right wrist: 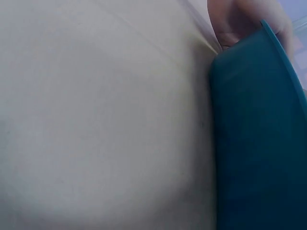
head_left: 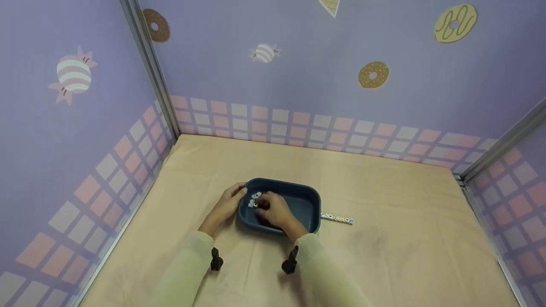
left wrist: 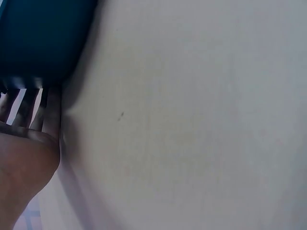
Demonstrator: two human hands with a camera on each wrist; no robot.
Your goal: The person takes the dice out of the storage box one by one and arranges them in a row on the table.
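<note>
A dark blue rectangular basin (head_left: pixel 305 209) with rounded corners sits on the cloth-covered table. At its left end my left hand (head_left: pixel 228 205) holds it, thumb at the rim and fingers along the outer wall; the left wrist view shows those fingers (left wrist: pixel 52 112) reaching the wall. My right hand (head_left: pixel 276 209) is inside the basin, fingers bent down beside several small white dice-like blocks (head_left: pixel 252 201) with dark marks. Its fingertips are mostly hidden, so whether they pinch a block cannot be seen. Right of the basin lies a straight row of similar white blocks (head_left: pixel 337 219).
A pale cloth (head_left: pixel 396 238) covers the table, lightly creased. Purple walls (head_left: pixel 307 76) with printed sweets and a checked border enclose it on the left, back and right. Metal posts (head_left: pixel 160 85) stand at the corners. Dark camera mounts hang at both wrists.
</note>
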